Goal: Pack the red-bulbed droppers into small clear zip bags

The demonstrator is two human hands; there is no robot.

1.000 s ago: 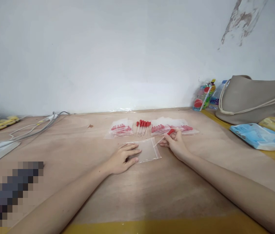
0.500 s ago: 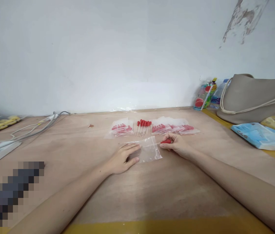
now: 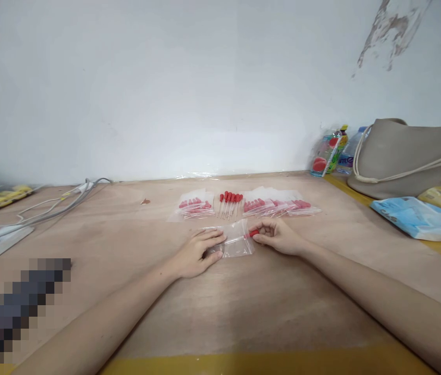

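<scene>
A clear zip-lock bag (image 3: 238, 247) lies flat on the table. My left hand (image 3: 200, 252) rests on its left end, fingers stretched out and thumb apart. At the bag's right-hand mouth, my right hand (image 3: 277, 236) pinches the red bulb of a dropper (image 3: 254, 233). The dropper's thin clear stem points left and lies inside the bag; part of the bulb is hidden by my fingers. Behind the bag, several loose droppers (image 3: 229, 200) with red bulbs lie side by side.
Bagged droppers lie in a left pile (image 3: 195, 205) and a right pile (image 3: 279, 203). Cables (image 3: 64, 203) run along the left. On the right are bottles (image 3: 324, 156), a grey bag (image 3: 408, 153) and a blue packet (image 3: 419, 216). A white wall (image 3: 166, 94) stands behind the table.
My right hand has moved left, sliding the dropper's stem deeper into the bag, with the bulb now at its mouth. My left hand has stayed in place on the bag.
</scene>
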